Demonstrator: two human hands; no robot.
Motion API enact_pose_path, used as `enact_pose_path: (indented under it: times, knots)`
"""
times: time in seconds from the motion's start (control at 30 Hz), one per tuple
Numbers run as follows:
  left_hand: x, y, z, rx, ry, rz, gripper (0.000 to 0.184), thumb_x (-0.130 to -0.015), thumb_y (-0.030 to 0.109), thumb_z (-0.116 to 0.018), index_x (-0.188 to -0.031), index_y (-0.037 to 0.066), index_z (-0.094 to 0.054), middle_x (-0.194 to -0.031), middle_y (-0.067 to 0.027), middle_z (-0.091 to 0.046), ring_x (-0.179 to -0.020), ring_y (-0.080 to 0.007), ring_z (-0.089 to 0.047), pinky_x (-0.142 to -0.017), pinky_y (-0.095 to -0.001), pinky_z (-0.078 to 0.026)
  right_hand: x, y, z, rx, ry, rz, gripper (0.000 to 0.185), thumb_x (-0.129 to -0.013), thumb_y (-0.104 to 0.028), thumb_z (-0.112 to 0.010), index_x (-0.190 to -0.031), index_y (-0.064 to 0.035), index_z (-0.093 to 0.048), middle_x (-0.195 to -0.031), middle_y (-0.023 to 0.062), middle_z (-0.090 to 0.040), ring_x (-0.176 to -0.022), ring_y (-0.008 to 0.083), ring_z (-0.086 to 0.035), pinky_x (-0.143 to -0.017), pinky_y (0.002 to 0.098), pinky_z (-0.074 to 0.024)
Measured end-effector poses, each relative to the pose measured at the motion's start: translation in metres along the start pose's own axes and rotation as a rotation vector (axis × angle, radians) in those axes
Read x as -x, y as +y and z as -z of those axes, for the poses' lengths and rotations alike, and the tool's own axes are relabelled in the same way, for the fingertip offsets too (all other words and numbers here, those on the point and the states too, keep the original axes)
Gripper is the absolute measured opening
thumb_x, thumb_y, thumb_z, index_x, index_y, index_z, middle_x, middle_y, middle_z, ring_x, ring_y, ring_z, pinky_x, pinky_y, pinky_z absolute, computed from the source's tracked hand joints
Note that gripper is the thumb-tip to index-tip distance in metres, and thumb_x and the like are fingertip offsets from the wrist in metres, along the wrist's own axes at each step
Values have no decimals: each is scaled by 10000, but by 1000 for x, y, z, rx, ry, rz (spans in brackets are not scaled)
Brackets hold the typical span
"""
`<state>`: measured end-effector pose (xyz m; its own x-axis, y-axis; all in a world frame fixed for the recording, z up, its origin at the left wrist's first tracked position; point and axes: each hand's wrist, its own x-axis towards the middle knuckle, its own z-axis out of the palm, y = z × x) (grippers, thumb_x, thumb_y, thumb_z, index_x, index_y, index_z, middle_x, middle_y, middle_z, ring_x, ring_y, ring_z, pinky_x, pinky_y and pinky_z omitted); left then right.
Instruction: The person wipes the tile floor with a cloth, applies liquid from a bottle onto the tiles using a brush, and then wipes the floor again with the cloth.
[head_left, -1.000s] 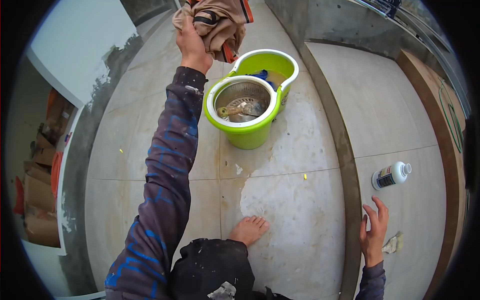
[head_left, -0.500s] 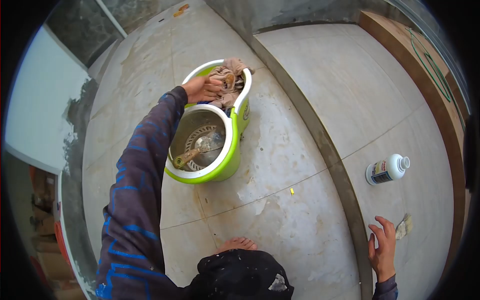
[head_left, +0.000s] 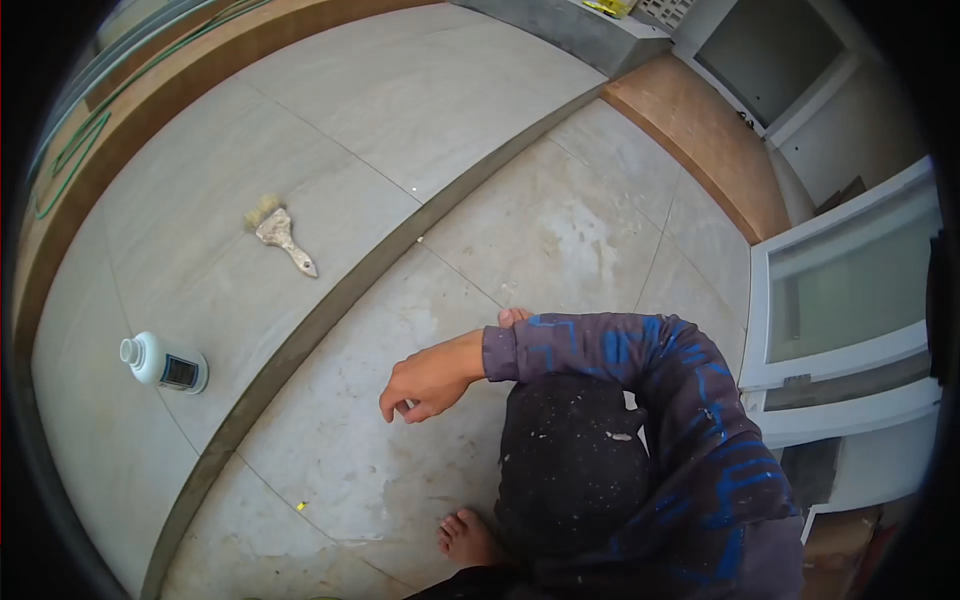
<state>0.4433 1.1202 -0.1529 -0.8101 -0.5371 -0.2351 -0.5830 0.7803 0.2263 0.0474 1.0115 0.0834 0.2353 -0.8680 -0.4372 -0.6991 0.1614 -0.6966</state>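
My right hand hangs above the tiled floor in front of my bent knee, coming in from the right in a dark sleeve with blue lines. Its fingers are loosely curled, with a small gap between thumb and forefinger, and nothing shows in them. My left hand is out of view. On the raised tiled step to the left lies a wide paintbrush with pale bristles and a smeared handle. Nearer, on the same step, a white bottle with a dark label stands uncapped.
A low step edge runs diagonally across the floor. A green hose lies along the brown ledge at the upper left. White-framed glass panels stand on the right. A tiny yellow scrap is on the lower floor.
My view has swung right. The green-and-white spin mop bucket and my left hand have left the view. The whole brush now shows, and my right hand's fingers are more curled.
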Motion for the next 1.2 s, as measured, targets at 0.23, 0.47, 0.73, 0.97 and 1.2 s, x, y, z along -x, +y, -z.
enact_pose_path:
  times: [0.23, 0.47, 0.73, 0.97, 1.2]
  knots:
    - [-18, 11, 29, 61, -392, 148, 455, -1071, 482, -434, -1445, 226, -397, -1588, -209, -464, -1519, -478, -350, -1188, -568, -322, 53, -27, -3, 276, 238, -134, 391, -974, -233, -664, -1347, -117, -656, -1176, 183, -738, -1102, 402, -702, -938, 526, -560]
    - [-12, 1, -28, 233, -326, 424, 844, -1098, 634, -227, -1581, -32, -417, -1678, -236, -375, -1561, -392, -323, -1251, -513, -243, 74, -19, -42, 205, 501, -114, 341, -982, -191, -658, -1302, -73, -662, -1197, 163, -734, -1145, 386, -679, -967, 503, -542]
    - [-13, 26, 31, 287, -240, 474, 814, -1111, 605, -183, -1614, -10, -365, -1684, -225, -371, -1581, -395, -289, -1276, -530, -185, 80, 19, -102, 115, 493, -114, 342, -984, -172, -663, -1312, -74, -660, -1233, 144, -727, -1136, 373, -678, -973, 488, -539]
    - [-22, 35, 72, 246, -302, 324, 536, -1069, 309, -527, -1518, 70, -354, -1603, -339, -411, -1509, -510, -360, -1223, -568, -292, 77, 35, -121, 35, 523, -88, 354, -984, -181, -638, -1324, -79, -643, -1191, 154, -736, -1133, 385, -679, -966, 499, -535]
    - [-13, 30, 72, 249, -250, 223, 495, -1024, 236, -544, -1471, 64, -419, -1521, -326, -482, -1438, -526, -429, -1138, -605, -368, 72, 31, -102, 27, 459, -126, 340, -1011, -204, -627, -1324, -72, -640, -1241, 158, -723, -1160, 374, -670, -996, 491, -531]
